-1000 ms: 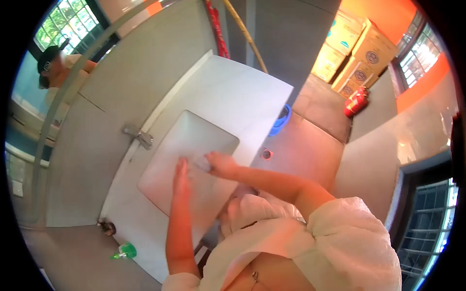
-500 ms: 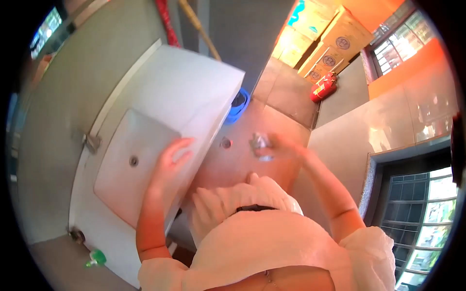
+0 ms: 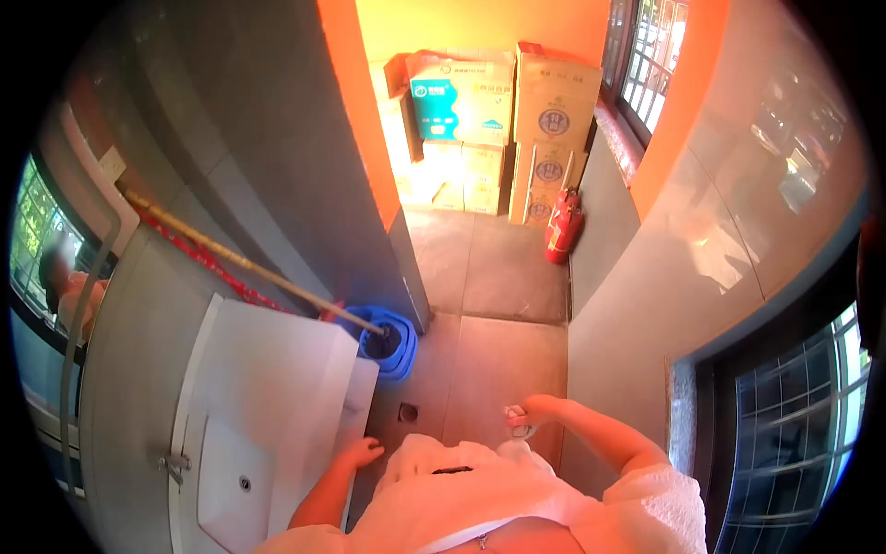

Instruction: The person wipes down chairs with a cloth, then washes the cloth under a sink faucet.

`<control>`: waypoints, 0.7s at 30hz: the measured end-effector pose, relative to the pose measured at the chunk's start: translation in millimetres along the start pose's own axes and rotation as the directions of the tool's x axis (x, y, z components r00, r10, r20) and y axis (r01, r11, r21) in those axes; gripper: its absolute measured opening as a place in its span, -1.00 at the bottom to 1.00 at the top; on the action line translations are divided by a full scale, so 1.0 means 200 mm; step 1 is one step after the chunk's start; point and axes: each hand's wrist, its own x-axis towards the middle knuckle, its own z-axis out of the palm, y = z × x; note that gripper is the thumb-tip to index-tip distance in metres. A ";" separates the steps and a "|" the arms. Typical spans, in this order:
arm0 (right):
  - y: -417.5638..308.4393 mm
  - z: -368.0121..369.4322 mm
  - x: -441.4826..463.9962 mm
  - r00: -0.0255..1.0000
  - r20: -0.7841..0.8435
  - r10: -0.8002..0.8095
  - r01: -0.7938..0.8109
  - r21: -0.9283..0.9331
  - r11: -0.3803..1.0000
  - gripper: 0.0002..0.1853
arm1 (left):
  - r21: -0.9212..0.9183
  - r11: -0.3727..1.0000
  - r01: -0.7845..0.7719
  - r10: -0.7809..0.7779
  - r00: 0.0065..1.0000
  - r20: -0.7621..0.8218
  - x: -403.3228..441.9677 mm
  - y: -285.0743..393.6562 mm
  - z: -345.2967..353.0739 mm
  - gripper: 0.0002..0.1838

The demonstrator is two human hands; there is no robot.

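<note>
My right hand is out in front of my body, low over the floor, closed on a small whitish, partly shiny thing whose kind I cannot make out. Beside the front edge of the white washbasin counter, my left hand hangs with its fingers slightly bent and apart, holding nothing. The sunken basin with its drain and a metal tap lies left of that hand.
A blue mop bucket with a wooden-handled mop stands past the counter. Farther ahead are stacked cardboard boxes and a red fire extinguisher. A floor drain lies ahead; a tiled wall runs along the right.
My view has lifted and turned toward the boxes. The left hand has moved from over the basin to beside the counter's edge. The right hand still holds the whitish thing.
</note>
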 end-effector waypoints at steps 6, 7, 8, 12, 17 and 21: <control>0.68 -0.26 0.05 0.992 -0.121 -0.019 0.045 0.216 0.975 -0.43 | -0.056 0.990 -0.127 0.134 0.976 0.170 0.12 0.08 -0.20 -0.45; 0.76 -0.33 0.07 0.983 -0.177 -0.039 0.030 -0.056 0.998 -0.41 | 0.002 0.996 -0.094 0.091 0.971 0.221 0.17 0.15 -0.27 -0.46; 0.77 -0.43 0.08 0.960 -0.045 0.275 -0.258 0.231 0.938 -0.40 | 0.065 0.996 -0.068 0.048 0.963 0.265 0.27 0.22 -0.34 -0.46; 0.99 -0.69 0.25 0.865 -0.153 0.478 -0.371 0.447 0.814 -0.36 | -0.092 0.991 -0.102 0.117 0.976 0.185 0.87 0.56 -0.52 -0.52; 1.24 -0.78 0.47 0.712 -0.297 0.637 -0.330 0.659 0.676 -0.32 | 0.069 0.943 -0.326 0.326 0.945 0.014 1.80 1.03 -0.65 -0.55; 1.54 -0.53 0.62 0.629 -0.152 0.762 -0.336 0.831 0.443 -0.35 | -0.012 0.827 -0.561 0.561 0.826 0.056 2.01 1.73 -1.11 -0.65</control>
